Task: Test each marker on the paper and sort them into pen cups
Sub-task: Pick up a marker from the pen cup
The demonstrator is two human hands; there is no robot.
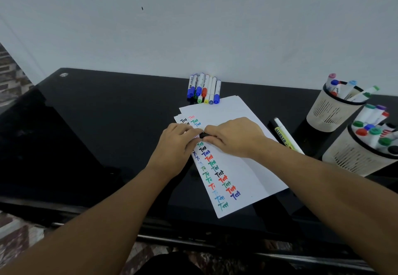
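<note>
Where my hands meet over the paper point(241, 167), left hand point(178, 143) and right hand point(234, 136) pinch a black marker point(203, 135) between curled fingertips.

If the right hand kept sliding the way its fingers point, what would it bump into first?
The right hand points leftward across the paper, so it would most likely meet the left hand first; both already meet at a small black marker part between their fingertips.
</note>
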